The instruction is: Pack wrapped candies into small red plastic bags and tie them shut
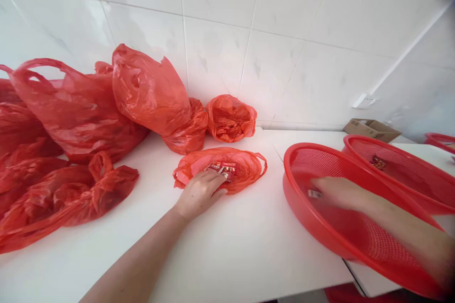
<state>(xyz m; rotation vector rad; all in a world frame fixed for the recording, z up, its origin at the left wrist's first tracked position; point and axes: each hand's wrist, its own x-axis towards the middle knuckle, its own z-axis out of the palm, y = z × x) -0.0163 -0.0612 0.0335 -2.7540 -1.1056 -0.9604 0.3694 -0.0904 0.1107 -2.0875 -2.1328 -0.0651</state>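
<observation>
Packets [231,169] lie under and just beyond the left hand [201,192], inside the bag [250,169]; whether the curled fingers pinch any is hidden. The blurred right hand [330,189] is within the basket [308,220], beside a small pale item [314,193], grip unclear. Light fingertips should spare the thin plastic.

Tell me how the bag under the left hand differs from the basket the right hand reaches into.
The bag is thin, crumpled plastic, while the basket is stiff, with perforated walls. The bag is smaller than the basket. Both are red and open at the top.
</observation>
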